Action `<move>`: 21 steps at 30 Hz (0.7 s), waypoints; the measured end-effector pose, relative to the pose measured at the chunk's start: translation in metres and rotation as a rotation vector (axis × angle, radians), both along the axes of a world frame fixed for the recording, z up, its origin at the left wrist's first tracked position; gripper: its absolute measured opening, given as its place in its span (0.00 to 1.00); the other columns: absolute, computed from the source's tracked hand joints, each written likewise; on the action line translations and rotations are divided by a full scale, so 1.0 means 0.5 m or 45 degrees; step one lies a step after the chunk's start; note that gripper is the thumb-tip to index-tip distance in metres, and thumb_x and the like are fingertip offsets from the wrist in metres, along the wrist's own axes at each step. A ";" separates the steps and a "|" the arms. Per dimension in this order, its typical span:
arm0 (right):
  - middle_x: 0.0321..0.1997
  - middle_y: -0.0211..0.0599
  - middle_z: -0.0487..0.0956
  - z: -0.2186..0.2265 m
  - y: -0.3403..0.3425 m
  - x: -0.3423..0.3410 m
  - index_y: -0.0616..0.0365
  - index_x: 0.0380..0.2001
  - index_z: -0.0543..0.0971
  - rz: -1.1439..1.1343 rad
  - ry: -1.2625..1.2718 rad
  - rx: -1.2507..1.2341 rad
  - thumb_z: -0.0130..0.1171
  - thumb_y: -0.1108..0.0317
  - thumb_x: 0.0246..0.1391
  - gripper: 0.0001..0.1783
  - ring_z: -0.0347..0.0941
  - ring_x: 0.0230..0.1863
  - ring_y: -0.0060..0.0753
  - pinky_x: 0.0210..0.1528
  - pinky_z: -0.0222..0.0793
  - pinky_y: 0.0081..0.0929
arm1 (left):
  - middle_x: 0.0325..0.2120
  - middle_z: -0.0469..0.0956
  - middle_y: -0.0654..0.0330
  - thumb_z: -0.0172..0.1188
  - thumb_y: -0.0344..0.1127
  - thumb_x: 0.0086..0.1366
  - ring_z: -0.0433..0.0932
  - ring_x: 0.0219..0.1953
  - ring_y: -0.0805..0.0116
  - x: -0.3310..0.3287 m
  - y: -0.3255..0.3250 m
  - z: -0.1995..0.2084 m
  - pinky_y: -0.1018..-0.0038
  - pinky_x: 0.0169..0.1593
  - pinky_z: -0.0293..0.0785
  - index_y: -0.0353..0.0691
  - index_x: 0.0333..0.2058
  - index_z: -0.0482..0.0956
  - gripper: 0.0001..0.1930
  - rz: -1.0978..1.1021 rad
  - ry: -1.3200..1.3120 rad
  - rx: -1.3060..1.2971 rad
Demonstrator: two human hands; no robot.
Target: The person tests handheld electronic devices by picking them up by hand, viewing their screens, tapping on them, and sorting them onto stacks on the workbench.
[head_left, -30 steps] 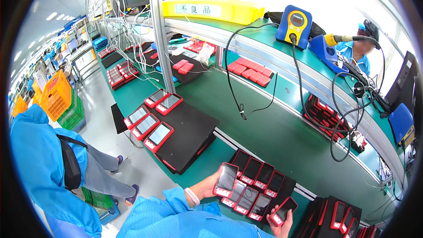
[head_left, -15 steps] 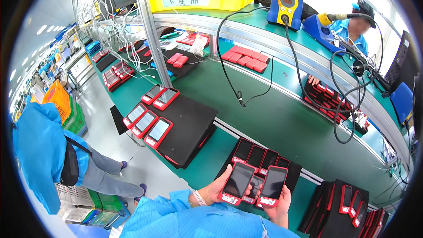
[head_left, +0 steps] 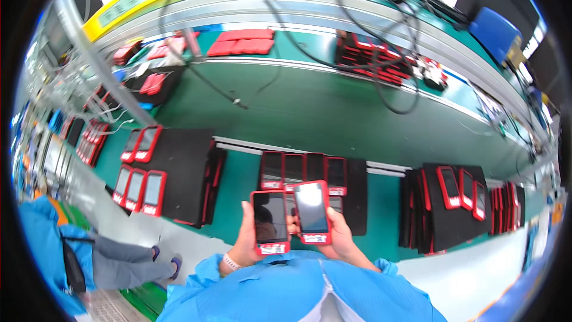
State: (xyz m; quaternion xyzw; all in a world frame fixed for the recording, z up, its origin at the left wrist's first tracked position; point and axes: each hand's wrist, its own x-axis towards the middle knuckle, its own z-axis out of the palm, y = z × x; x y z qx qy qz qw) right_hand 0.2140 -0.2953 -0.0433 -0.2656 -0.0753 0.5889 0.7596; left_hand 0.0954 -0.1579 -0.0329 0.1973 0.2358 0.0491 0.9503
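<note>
My left hand (head_left: 243, 242) is wrapped round a red-framed handheld device (head_left: 270, 216) with a dark screen and a white label at its lower end. In my right hand (head_left: 341, 234) is a second red-framed handheld (head_left: 312, 214); its screen is pale over much of its face, lit or reflecting, I cannot tell. The two are upright side by side before my chest. Just beyond them, a row of similar dark-screened handhelds (head_left: 294, 169) lies on a black mat (head_left: 357, 194), partly hidden by the held pair.
At left, pale-screened handhelds (head_left: 136, 189) rest on stacked black mats (head_left: 182, 158). Another stack (head_left: 438, 226) at right bears three handhelds (head_left: 450, 186). Black cables (head_left: 286, 30) dangle from the upper shelf (head_left: 310, 6). A person in blue (head_left: 44, 250) stands at lower left.
My view has swung right and tilted down. Both handhelds stay in my hands, now held more upright and level. The right one's screen has turned from dark to largely pale.
</note>
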 end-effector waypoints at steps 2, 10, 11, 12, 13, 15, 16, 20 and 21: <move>0.47 0.49 0.71 0.001 -0.004 -0.001 0.67 0.49 0.62 -0.119 0.076 -0.035 0.32 0.54 0.59 0.27 0.71 0.45 0.38 0.51 0.63 0.34 | 0.31 0.72 0.52 0.31 0.76 0.50 0.70 0.34 0.61 0.009 -0.003 0.005 0.70 0.37 0.71 0.33 0.46 0.66 0.47 0.007 0.060 -0.015; 0.45 0.42 0.71 0.000 -0.018 0.003 0.63 0.49 0.64 -0.125 0.019 -0.018 0.31 0.53 0.60 0.26 0.69 0.45 0.30 0.50 0.63 0.30 | 0.28 0.71 0.53 0.28 0.74 0.53 0.69 0.33 0.61 0.030 -0.010 0.014 0.67 0.39 0.69 0.37 0.45 0.66 0.43 -0.068 -0.040 0.029; 0.45 0.42 0.71 0.005 -0.020 0.004 0.64 0.49 0.64 -0.134 0.020 -0.047 0.30 0.53 0.60 0.26 0.69 0.45 0.29 0.51 0.62 0.31 | 0.28 0.71 0.53 0.27 0.73 0.54 0.70 0.32 0.62 0.031 -0.010 0.016 0.67 0.40 0.68 0.36 0.43 0.67 0.43 -0.072 -0.022 0.069; 0.45 0.42 0.71 0.008 -0.020 0.007 0.64 0.49 0.64 -0.135 0.029 -0.053 0.30 0.53 0.60 0.26 0.69 0.45 0.29 0.51 0.62 0.31 | 0.28 0.71 0.53 0.27 0.73 0.54 0.70 0.32 0.62 0.035 -0.011 0.020 0.67 0.40 0.68 0.36 0.43 0.67 0.43 -0.073 -0.012 0.064; 0.46 0.43 0.71 0.010 -0.020 0.010 0.64 0.49 0.64 -0.109 0.016 -0.002 0.30 0.53 0.60 0.26 0.69 0.45 0.29 0.51 0.62 0.31 | 0.28 0.71 0.53 0.27 0.73 0.54 0.70 0.31 0.62 0.038 -0.014 0.024 0.67 0.40 0.68 0.35 0.41 0.68 0.43 -0.055 -0.017 0.123; 0.46 0.43 0.71 0.015 -0.024 0.010 0.64 0.50 0.63 -0.112 0.026 0.035 0.30 0.53 0.60 0.26 0.69 0.44 0.30 0.51 0.63 0.32 | 0.27 0.71 0.53 0.24 0.72 0.55 0.70 0.30 0.63 0.042 -0.013 0.022 0.67 0.39 0.69 0.32 0.36 0.69 0.43 -0.064 0.024 0.241; 0.46 0.43 0.71 0.018 -0.024 0.008 0.64 0.50 0.63 -0.118 0.027 0.032 0.30 0.53 0.60 0.26 0.69 0.44 0.30 0.51 0.63 0.32 | 0.27 0.71 0.53 0.24 0.72 0.55 0.70 0.30 0.63 0.041 -0.009 0.016 0.67 0.39 0.69 0.32 0.36 0.69 0.43 -0.071 0.023 0.238; 0.48 0.48 0.70 0.030 -0.024 0.002 0.66 0.51 0.61 -0.159 -0.059 -0.050 0.32 0.51 0.59 0.29 0.69 0.46 0.36 0.50 0.65 0.33 | 0.30 0.72 0.52 0.21 0.69 0.58 0.72 0.34 0.61 0.039 -0.003 0.007 0.65 0.42 0.69 0.29 0.38 0.69 0.43 -0.144 -0.290 0.295; 0.48 0.48 0.70 0.032 -0.023 0.003 0.66 0.51 0.61 -0.150 -0.052 -0.047 0.32 0.52 0.59 0.28 0.69 0.46 0.36 0.50 0.65 0.33 | 0.30 0.72 0.51 0.22 0.69 0.58 0.72 0.34 0.61 0.040 -0.003 0.008 0.65 0.42 0.69 0.29 0.38 0.69 0.43 -0.133 -0.286 0.286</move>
